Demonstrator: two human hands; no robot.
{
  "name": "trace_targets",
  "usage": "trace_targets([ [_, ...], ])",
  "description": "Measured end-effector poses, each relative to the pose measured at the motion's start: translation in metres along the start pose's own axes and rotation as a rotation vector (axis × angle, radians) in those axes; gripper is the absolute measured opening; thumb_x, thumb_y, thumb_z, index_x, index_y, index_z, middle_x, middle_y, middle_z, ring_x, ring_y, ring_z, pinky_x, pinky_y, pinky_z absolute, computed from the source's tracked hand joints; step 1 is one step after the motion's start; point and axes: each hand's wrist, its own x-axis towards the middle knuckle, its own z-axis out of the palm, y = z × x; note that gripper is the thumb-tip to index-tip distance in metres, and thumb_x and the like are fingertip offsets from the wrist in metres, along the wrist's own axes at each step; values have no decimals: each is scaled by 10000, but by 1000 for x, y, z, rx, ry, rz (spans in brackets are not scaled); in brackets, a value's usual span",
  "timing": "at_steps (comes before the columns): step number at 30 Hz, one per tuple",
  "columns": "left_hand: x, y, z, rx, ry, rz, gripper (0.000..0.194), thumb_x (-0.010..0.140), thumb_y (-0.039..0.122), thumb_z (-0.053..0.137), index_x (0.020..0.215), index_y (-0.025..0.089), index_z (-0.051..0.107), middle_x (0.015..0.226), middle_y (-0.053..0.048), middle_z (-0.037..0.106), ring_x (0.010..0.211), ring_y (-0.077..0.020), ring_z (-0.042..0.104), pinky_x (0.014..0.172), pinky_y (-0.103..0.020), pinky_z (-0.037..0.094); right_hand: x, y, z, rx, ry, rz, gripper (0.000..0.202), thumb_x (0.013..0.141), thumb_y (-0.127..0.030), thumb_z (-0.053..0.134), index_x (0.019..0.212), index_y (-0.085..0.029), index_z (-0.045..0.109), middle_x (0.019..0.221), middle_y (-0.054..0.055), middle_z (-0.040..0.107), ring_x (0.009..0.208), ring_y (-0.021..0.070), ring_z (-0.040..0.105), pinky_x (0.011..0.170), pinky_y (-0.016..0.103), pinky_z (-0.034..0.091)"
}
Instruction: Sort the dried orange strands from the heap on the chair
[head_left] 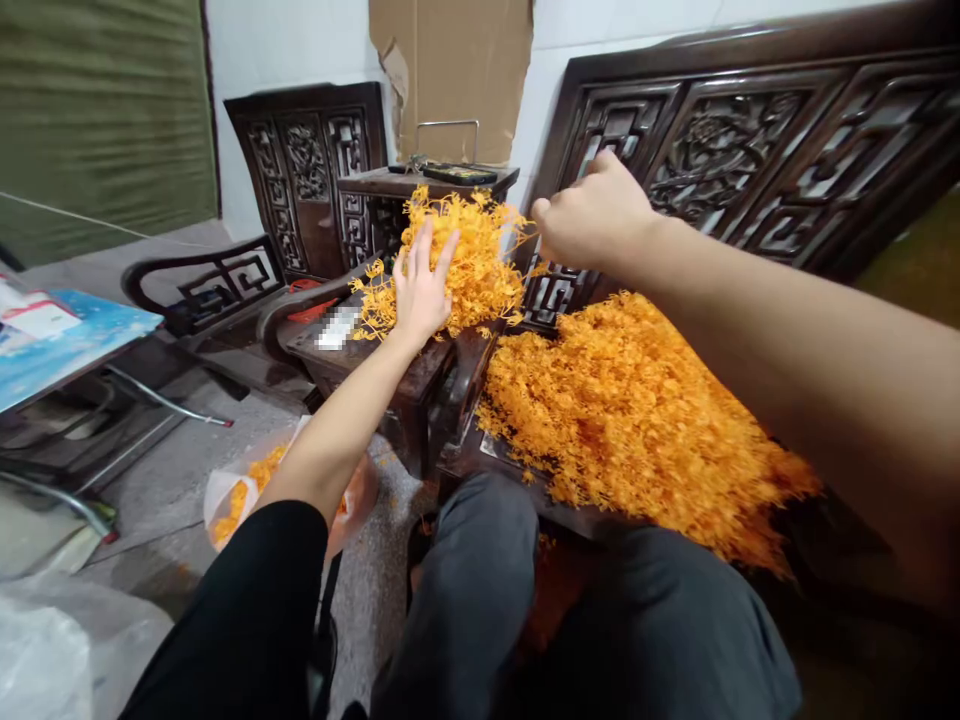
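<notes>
My left hand (420, 285) lies flat, fingers apart, against a small heap of orange plastic sprigs (469, 255) on a dark wooden side table (360, 345). My right hand (596, 215) is raised just to the right of that heap, fingers closed near its top edge; whether a sprig is pinched between them is hidden. A much larger pile of the same orange sprigs (630, 410) covers the seat of a carved wooden bench (750, 130) below my right forearm. My knees in dark trousers are at the bottom.
A plastic bag with orange pieces (236, 495) sits on the concrete floor by my left elbow. A carved chair (307, 170), a cardboard sheet (450, 70), a blue-topped folding table (67, 340) and clear plastic (52, 640) stand around.
</notes>
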Motion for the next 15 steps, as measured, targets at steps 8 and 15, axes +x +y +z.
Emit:
trace_targets([
  [8,-11,-34,4,57,40,-190,897,899,173,526,1699,224,121,1618,-145,453,1446,-325,440,1184,-544,388,-55,53,27,-14,-245,399,522,966,-452,587,1222,-17,721,1116,295,719,1045,314,693,765,415,367],
  [15,-12,-81,23,19,-111,-228,868,863,266,638,1659,242,295,1496,-212,544,1323,-376,553,1115,-574,460,-112,116,50,340,81,987,323,907,-263,661,1101,-67,829,900,205,773,762,174,663,666,361,422],
])
